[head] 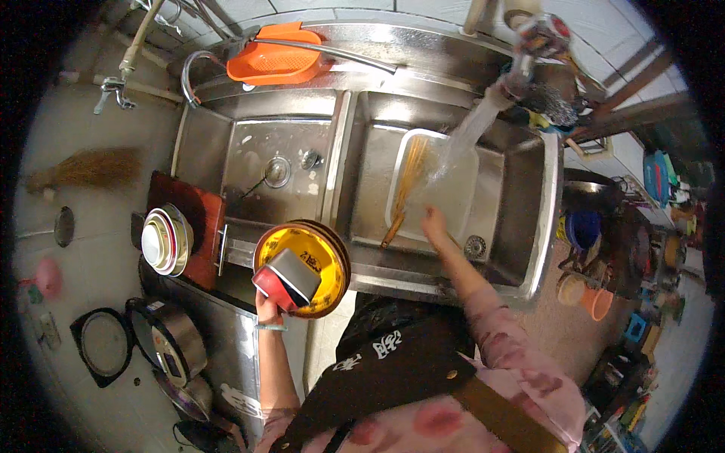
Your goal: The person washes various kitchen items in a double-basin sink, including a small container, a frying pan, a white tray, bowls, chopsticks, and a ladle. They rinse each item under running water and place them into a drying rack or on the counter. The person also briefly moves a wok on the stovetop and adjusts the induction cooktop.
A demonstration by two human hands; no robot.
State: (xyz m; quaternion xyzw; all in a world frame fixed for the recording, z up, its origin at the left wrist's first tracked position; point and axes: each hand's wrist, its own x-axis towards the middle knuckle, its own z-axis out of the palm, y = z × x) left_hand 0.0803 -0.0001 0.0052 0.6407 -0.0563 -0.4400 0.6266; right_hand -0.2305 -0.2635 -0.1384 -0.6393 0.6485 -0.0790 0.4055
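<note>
In my left hand [268,308] is a stack of yellow bowls with brown rims [334,266], held at the near edge of the double sink; a red and metal rectangular container [293,274] lies in the top bowl. My right hand [435,226] is over the near part of a white rectangular basin [392,198] in the right sink compartment; its fingertips are hard to make out. Water [467,133] pours from the tap [518,73] into the basin. Several wooden chopsticks [410,175] lean inside along the basin's left side.
The left compartment [255,209] holds a drain strainer. An orange plastic basket [277,62] sits behind it beside a curved faucet [190,79]. Nested bowls [158,243] stand on a reddish-brown board [209,221] at the left. A rice cooker [187,340] is nearer, on the left.
</note>
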